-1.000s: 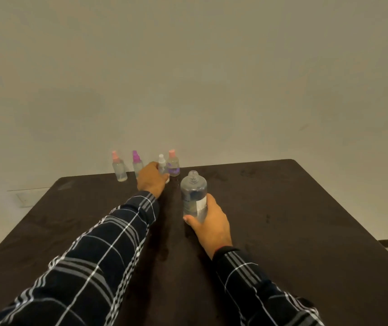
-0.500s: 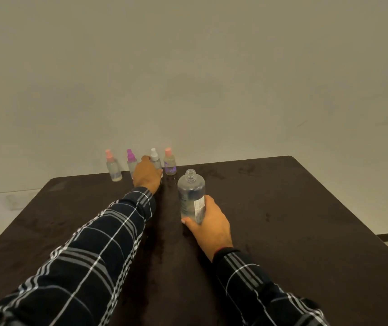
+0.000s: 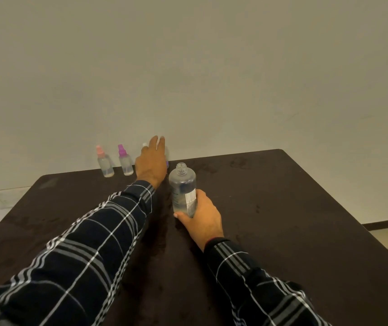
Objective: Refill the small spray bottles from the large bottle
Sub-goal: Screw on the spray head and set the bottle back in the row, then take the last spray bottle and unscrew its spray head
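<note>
One uncapped large bottle (image 3: 183, 191) is gripped on the tabletop (image 3: 282, 208) by the right hand (image 3: 203, 218); the left hand (image 3: 151, 162) is stretched, fingers (image 3: 154, 143) straight, just beside the purple-capped spray bottle (image 3: 125, 162).

L hand (image 3: 151, 162) outstretched, fingers straight; R hand (image 3: 203, 216) gripping.

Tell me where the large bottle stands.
Head view: the large bottle stands uncapped on the table, gripped low by the right hand, just right of the left hand.
</note>
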A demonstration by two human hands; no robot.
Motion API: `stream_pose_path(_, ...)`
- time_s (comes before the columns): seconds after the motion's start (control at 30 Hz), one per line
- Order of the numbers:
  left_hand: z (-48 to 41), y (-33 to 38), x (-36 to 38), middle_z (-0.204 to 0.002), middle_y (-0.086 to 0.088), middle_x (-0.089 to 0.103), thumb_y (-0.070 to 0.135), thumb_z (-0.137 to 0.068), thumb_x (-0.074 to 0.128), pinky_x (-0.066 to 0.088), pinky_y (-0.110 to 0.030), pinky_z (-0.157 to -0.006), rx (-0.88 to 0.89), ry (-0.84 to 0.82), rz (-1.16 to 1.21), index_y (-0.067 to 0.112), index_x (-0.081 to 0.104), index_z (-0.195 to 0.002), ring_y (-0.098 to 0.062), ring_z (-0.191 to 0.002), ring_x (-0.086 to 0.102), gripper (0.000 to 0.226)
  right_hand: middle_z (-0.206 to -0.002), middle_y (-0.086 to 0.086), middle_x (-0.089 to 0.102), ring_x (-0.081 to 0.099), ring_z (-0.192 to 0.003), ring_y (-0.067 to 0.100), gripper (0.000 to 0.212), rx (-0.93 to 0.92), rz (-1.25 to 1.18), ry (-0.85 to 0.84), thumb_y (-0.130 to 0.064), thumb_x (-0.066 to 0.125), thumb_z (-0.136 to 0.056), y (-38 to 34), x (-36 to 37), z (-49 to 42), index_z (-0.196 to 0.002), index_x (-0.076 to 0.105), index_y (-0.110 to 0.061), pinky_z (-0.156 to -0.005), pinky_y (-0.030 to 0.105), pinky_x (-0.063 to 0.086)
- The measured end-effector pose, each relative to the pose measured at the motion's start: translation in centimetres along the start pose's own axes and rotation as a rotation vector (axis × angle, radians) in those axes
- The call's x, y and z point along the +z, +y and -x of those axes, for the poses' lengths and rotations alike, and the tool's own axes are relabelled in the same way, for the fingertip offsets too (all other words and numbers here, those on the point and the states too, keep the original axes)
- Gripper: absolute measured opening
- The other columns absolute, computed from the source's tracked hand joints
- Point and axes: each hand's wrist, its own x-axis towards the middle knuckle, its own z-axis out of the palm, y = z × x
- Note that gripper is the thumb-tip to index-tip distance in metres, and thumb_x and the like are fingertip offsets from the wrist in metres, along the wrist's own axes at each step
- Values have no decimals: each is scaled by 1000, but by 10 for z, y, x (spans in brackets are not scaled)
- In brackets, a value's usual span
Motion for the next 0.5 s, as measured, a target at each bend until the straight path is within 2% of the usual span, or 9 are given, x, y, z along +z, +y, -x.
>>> stream_pose_path(0.17, -5, -4, -1, -148, -10, 48, 21, -90, 73, 53, -48, -91, -2, -21, 47, 14, 43, -147, -35, -125, 53, 65, -127, -7, 58, 56, -118, 14, 65, -3, 2, -16, -41, 80, -77, 1, 0, -1, -132, 47, -26, -100, 34, 49)
stream_pose_path(0.3, -8, -2, -11, -129, -12, 60, 19, -87, 77, 54, -45, -89, -17, 13, 133, 15, 56, -133, -34, -113, 60, 51, -130, -6, 57, 55, -121, 14, 68, -4, 11, -25, -41, 79, -79, -1, -1, -1, -135, 45, -24, -102, 36, 48)
stream_pose_path(0.4, -9, -2, -16, -118, -13, 65, 22, -93, 70, 56, -44, -89, -36, -3, 193, 15, 65, -122, -33, -104, 63, 31, -131, -6, 57, 55, -122, 15, 68, -8, 14, -22, -41, 79, -79, -1, -1, -1, -136, 45, -24, -102, 36, 48)
stream_pose_path(0.5, -3, -1, -20, -110, -11, 66, 31, -98, 62, 55, -41, -87, -53, -12, 267, 13, 65, -115, -28, -97, 64, 25, -128, -6, 58, 56, -119, 14, 66, -19, 27, -16, -41, 79, -79, -1, -1, 0, -133, 46, -24, -100, 35, 49)
